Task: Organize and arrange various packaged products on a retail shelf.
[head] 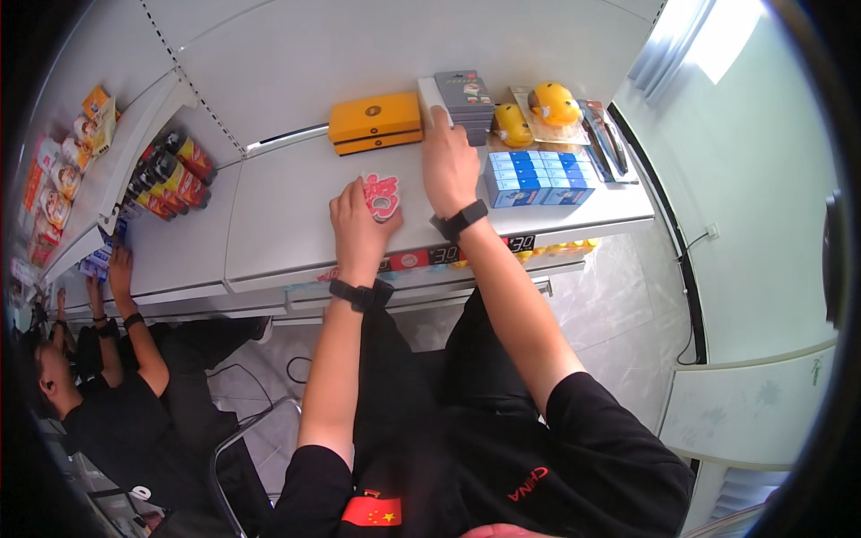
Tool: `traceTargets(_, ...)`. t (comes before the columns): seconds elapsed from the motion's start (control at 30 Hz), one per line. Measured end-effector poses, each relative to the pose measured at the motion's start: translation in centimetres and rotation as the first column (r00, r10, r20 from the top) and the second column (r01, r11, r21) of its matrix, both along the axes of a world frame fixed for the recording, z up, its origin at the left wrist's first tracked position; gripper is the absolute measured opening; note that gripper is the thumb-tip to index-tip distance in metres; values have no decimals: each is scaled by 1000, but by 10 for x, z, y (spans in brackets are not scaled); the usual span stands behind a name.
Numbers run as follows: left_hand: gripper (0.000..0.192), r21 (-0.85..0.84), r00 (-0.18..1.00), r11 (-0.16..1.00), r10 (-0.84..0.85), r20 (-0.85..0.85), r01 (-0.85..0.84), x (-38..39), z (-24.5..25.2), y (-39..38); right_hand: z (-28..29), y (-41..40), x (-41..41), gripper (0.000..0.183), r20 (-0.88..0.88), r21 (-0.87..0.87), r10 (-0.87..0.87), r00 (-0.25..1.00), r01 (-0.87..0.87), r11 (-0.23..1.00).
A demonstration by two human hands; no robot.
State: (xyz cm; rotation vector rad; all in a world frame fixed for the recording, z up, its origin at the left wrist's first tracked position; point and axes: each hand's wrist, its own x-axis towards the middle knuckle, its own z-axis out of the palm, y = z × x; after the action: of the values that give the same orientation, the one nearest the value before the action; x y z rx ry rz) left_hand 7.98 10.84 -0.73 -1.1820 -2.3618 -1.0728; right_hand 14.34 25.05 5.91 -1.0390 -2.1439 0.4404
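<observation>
My left hand [363, 216] is closed around a small stack of red and white shaped cards [382, 196] over the white shelf [289, 222]. My right hand [449, 158] reaches to a white box [434, 97] at the back, its fingertips at the front of the box; whether it grips the box is hard to tell. A stack of grey flat packs [465, 97] stands beside that box on the right. Left of it lie two orange boxes [375, 118], one on the other. Blue and white small boxes [538, 178] are grouped right of my right hand.
Yellow round toys [555, 104] on card backing and blister packs [607, 141] stand at the shelf's right end. Dark bottles [178, 171] are at the left. A co-worker [114, 417] handles blue packs [97, 259] at the far left. A metal chair frame [225, 457] is below left.
</observation>
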Motion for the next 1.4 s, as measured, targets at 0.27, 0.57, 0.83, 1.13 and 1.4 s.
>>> traceTargets(0.27, 73, -14, 997, 997, 73, 15, -72, 3, 4, -12, 24, -39, 43, 42, -234, 225, 182, 955, -129, 966)
traceTargets(0.57, 73, -87, 975, 971, 223, -23, -224, -44, 2, -98, 2, -36, 30, 50, -570, -707, 331, 752, -654, 267)
traceTargets(0.83, 67, -7, 929, 929, 370, -3, -370, -116, -19, -162, -11, -52, -103, 49, -450, -661, 500, 740, -653, 370)
traceTargets(1.13, 69, -64, 925, 924, 378, 33, -376, -110, -15, -168, -44, -94, -136, 53, 199, 182, 614, 763, -645, 742)
traceTargets(1.4, 67, 28, 924, 928, 372, -88, -371, -114, -22, -164, -42, -79, -179, 31, 460, 70, 545, 701, -641, 764)
